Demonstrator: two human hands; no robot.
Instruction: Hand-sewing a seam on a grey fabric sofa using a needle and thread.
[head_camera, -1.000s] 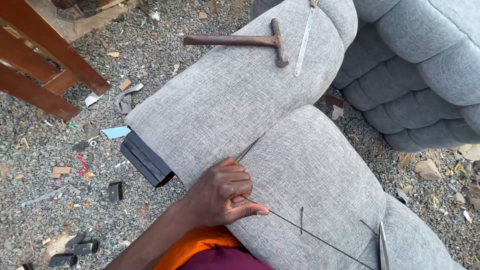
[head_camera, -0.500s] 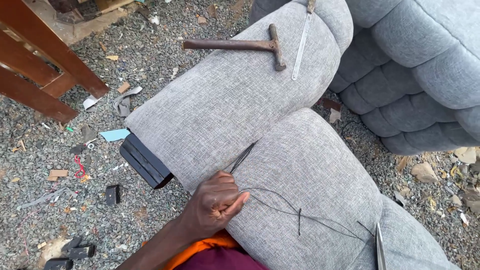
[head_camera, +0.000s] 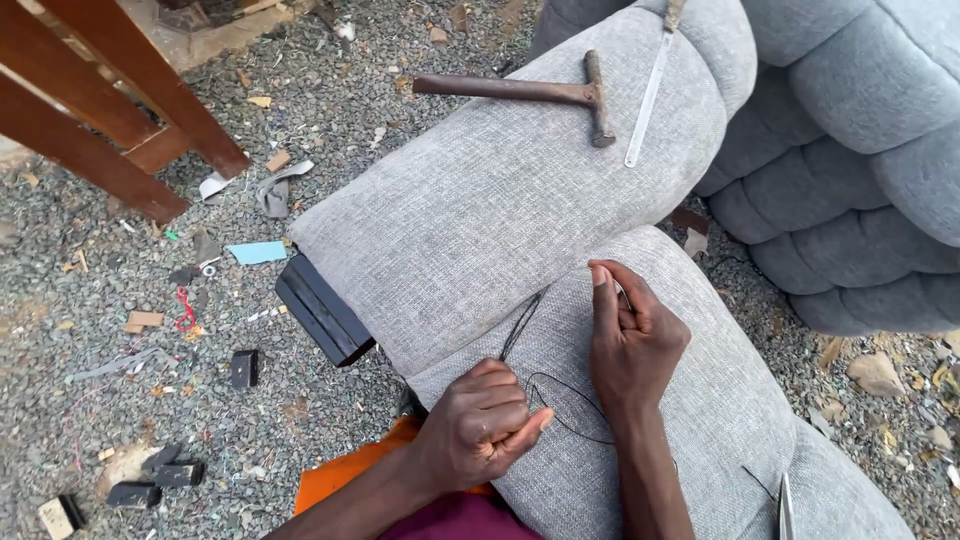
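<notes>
View from above of my two hands sewing on the grey upholstered cushion (head_camera: 520, 200), the landmark for all positions here. My left hand (head_camera: 485, 425), at the near edge of the cushion's seam, is clenched around the black thread (head_camera: 570, 410), which loops slackly across the fabric between my hands. My right hand (head_camera: 632, 335), just beyond that loop, is closed in a pinch on a thin needle (head_camera: 622, 295), only a glint of which shows beside the raised forefinger. The thread runs up into the crease (head_camera: 520, 325) where the upper cushion roll meets the lower one. On top of the cushion, at its far end, lie a hammer (head_camera: 530, 92) and, just beside it, a flat metal ruler (head_camera: 648, 90). A black furniture foot (head_camera: 322, 312) projects from the cushion's left end over the gravel floor (head_camera: 150, 330), which is strewn with scraps; a brown wooden frame (head_camera: 120, 110) stands well to the left. In my judgement this stitch goes best if my left hand holds the thread taut so the loop cannot knot, while my right hand draws the needle straight along the crease, keeping the stitch hidden in the fold.
</notes>
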